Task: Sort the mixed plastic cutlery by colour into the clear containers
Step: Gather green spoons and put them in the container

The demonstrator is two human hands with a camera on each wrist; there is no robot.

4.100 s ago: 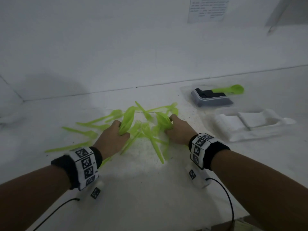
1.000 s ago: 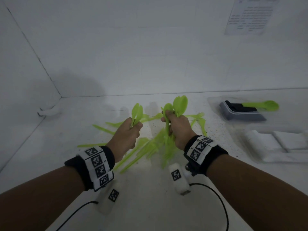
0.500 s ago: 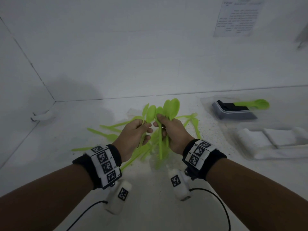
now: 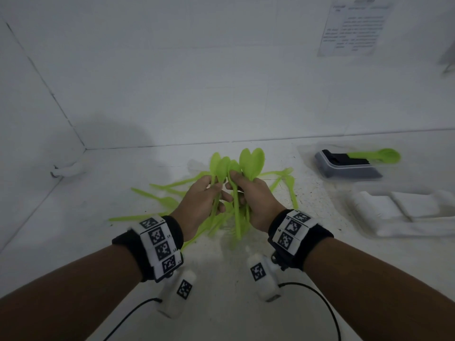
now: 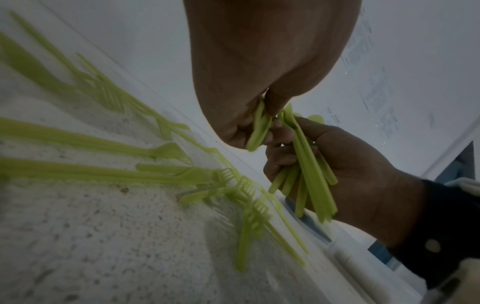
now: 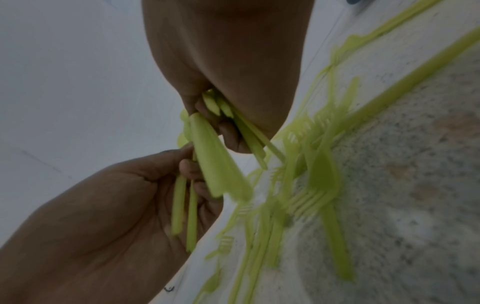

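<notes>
Cutlery of bright green plastic lies scattered across the white speckled table (image 4: 73, 217), the loose green forks and knives (image 4: 157, 198) fanning out at the left and running under both hands. A small white object (image 4: 66, 169) sits at the far left, against the foot of the wall. The left hand (image 4: 199, 203) is raised above the pile with its fingers curled round a few green spoons (image 4: 219, 168), bowls up and handles hanging below the palm. Touching it, the right hand (image 4: 256, 203) grips a larger bunch of green spoons (image 4: 251, 161), bowls upright and handles pointing down; the wrist views show fingers and thumb wrapped round the handles of each bunch. More green pieces lie on the table just right of that hand. Further right stands a clear container (image 4: 349, 168) holding dark cutlery, with a single green spoon (image 4: 379, 155) lying across its top. Nearer, at the right edge, another clear container (image 4: 403, 212) holds white cutlery. A printed sheet (image 4: 354, 28) hangs on the wall above.
</notes>
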